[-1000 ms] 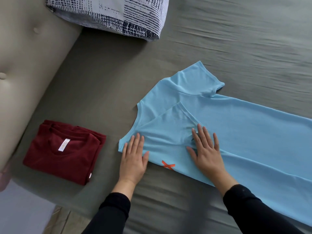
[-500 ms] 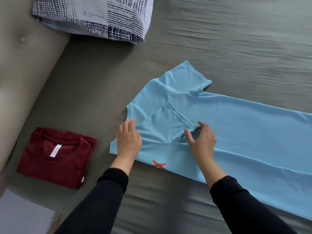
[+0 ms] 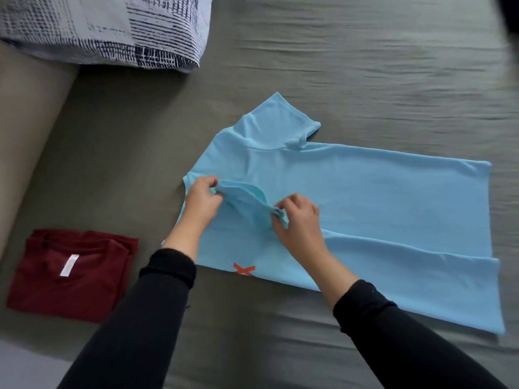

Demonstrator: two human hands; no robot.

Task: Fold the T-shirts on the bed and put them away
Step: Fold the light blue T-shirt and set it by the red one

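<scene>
Blue T-shirt (image 3: 365,197): spread flat on the grey bed (image 3: 365,74), near side folded over.
Sleeve (image 3: 247,197): lifted off the shirt.
Left hand (image 3: 200,202): pinching the sleeve's left end.
Right hand (image 3: 299,220): pinching its right end.
Red T-shirt (image 3: 73,273): folded, left of the blue one.
Pillow (image 3: 112,29): at the far left.
</scene>
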